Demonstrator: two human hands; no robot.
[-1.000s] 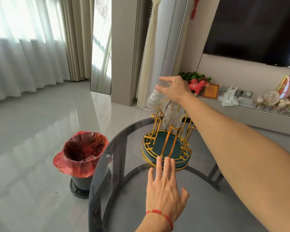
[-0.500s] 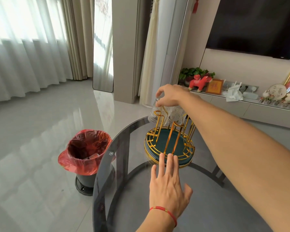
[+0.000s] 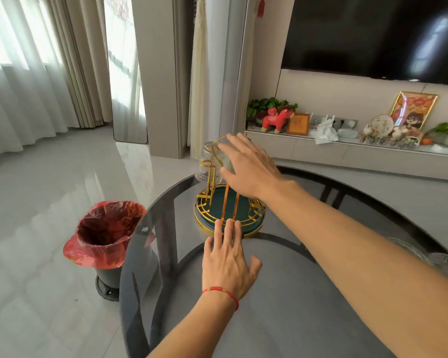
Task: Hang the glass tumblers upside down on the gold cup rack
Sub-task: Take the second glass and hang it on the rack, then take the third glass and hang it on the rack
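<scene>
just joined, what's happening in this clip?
A person is loading glass tumblers onto a gold cup rack that stands on a round dark glass table. One tumbler hangs upside down on a far-left peg. The right hand is open, fingers spread, over the rack's top beside that tumbler, gripping nothing visible. The left hand lies flat on the table, fingertips at the rack's base. More glassware sits at the table's right edge.
</scene>
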